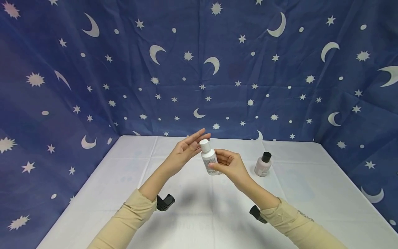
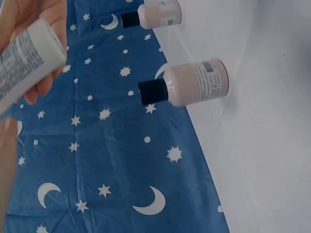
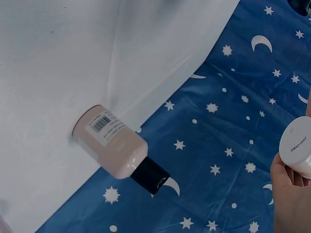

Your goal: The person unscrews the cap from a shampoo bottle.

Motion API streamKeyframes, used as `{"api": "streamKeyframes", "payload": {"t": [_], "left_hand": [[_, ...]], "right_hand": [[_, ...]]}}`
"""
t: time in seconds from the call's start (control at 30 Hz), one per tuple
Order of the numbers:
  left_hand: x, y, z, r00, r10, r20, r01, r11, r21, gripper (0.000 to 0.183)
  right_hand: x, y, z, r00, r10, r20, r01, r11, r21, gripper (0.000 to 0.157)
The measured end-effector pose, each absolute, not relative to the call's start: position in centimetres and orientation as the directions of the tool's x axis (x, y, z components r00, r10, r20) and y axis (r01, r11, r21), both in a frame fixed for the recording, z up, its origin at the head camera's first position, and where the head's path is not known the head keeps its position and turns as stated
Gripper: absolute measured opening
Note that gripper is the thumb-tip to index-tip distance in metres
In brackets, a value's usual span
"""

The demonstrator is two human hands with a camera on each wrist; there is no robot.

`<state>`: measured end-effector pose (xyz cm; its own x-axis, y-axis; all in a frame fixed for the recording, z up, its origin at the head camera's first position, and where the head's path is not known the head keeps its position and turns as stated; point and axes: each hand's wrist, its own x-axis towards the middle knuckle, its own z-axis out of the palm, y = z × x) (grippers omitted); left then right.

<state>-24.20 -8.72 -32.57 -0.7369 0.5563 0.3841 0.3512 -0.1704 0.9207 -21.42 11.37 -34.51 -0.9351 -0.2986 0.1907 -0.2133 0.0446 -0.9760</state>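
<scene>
My right hand [image 1: 231, 166] grips a small white bottle [image 1: 209, 159] with a white cap and a grey printed label, held up over the table and slightly tilted. Its round white base [image 3: 297, 143] with a printed code faces the right wrist view. My left hand [image 1: 185, 150] is beside the cap, fingers extended and pointing past it. Standing on the table to the right is a pale pink bottle [image 1: 262, 166] with a black cap. A second pink bottle [image 2: 197, 82] shows in the left wrist view; in the head view it is mostly hidden behind my right hand.
A white cloth covers the table [image 1: 124, 180]. Behind it and along both sides hangs a dark blue curtain [image 1: 199, 97] with white moons and stars. Black wrist devices [image 1: 166, 202] sit at both cuffs.
</scene>
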Motion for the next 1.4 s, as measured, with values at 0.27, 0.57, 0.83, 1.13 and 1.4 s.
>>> {"api": "streamKeyframes", "payload": {"t": [0.27, 0.57, 0.83, 1.13, 1.4], "left_hand": [[-24.3, -8.5, -32.5, -0.682, 0.621, 0.386, 0.345, -0.192, 0.919, 0.061], [-24.3, -8.0, -32.7, -0.796, 0.467, 0.385, 0.336, -0.188, 0.923, 0.069], [-24.0, -7.5, -32.3, -0.851, 0.373, 0.370, 0.321, -0.189, 0.928, 0.068], [-23.9, -7.2, -32.4, -0.854, 0.384, 0.351, 0.319, -0.147, 0.936, 0.092], [-24.2, -8.6, -32.8, -0.721, 0.574, 0.388, 0.362, -0.166, 0.917, 0.076]], "right_hand": [[-21.3, 11.4, -34.5, -0.933, -0.307, 0.190, -0.212, 0.042, -0.976, 0.054], [-21.3, 11.3, -34.3, -0.930, -0.305, 0.204, -0.223, 0.028, -0.974, 0.053], [-21.3, 11.2, -34.4, -0.932, -0.310, 0.190, -0.208, 0.029, -0.978, 0.052], [-21.2, 11.1, -34.4, -0.929, -0.320, 0.185, -0.204, 0.027, -0.979, 0.052], [-21.3, 11.1, -34.3, -0.932, -0.309, 0.189, -0.209, 0.033, -0.977, 0.052]]}}
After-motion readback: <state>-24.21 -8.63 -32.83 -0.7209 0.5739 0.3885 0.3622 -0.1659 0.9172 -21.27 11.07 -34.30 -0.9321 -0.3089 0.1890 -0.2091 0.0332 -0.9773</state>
